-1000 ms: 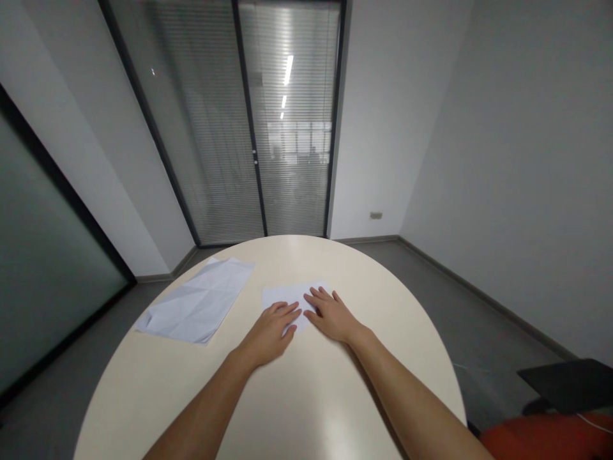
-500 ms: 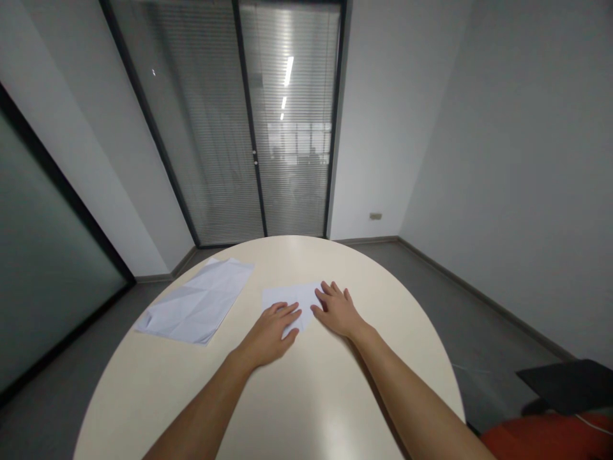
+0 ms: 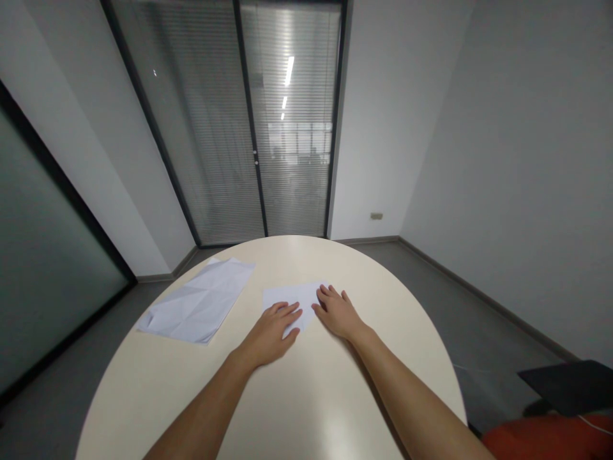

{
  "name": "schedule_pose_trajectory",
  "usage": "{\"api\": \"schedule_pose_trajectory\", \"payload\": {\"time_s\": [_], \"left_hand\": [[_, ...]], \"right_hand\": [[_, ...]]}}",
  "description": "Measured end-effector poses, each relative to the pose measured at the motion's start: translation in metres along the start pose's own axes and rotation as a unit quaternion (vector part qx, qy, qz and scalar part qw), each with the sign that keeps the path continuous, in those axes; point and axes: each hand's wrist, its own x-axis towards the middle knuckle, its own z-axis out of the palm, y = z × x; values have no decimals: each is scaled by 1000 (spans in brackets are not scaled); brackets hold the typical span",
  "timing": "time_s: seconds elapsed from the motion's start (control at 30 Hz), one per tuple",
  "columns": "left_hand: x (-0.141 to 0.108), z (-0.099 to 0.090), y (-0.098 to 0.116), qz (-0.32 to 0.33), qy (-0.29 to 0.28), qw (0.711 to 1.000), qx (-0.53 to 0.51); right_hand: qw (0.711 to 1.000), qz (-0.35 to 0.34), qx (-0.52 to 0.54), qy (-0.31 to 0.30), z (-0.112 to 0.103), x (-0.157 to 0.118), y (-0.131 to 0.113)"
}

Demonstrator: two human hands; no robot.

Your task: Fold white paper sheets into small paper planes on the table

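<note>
A small white sheet of paper (image 3: 287, 294) lies on the round cream table (image 3: 306, 409) in front of me. My left hand (image 3: 272, 333) rests on its left and near part, fingers stretched out to the right and thumb apart. Over the right edge of the sheet lies my right hand (image 3: 338, 313), its fingers spread and pointing away from me to the left. Both palms face down, and neither hand grips anything. The hands hide the near left part and right edge of the paper.
Several larger creased white sheets (image 3: 201, 303) lie loosely stacked at the table's left. A glass door with blinds (image 3: 292, 191) stands beyond the far edge. At the lower right are a black flat object (image 3: 569, 383) and something red (image 3: 550, 437).
My right hand's fingers have drawn slightly back toward me along the paper's right edge. My left hand stays in place on the sheet.
</note>
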Motion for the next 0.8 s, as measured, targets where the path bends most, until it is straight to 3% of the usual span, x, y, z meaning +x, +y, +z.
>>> {"api": "schedule_pose_trajectory", "payload": {"time_s": [0.17, 0.27, 0.43, 0.57, 0.8], "left_hand": [[-1, 3, -3, 5, 4, 1000, 6], [-1, 5, -4, 2, 10, 1000, 11], [1, 7, 0, 1, 25, 999, 20], [1, 4, 2, 6, 27, 999, 31], [-2, -3, 3, 26, 26, 999, 36]], "right_hand": [[999, 12, -23, 37, -2, 3, 4], [999, -17, -22, 42, -4, 2, 3], [993, -116, -4, 14, -4, -3, -5], [989, -146, 20, -23, -2, -5, -8], [994, -101, 30, -22, -3, -4, -1]]}}
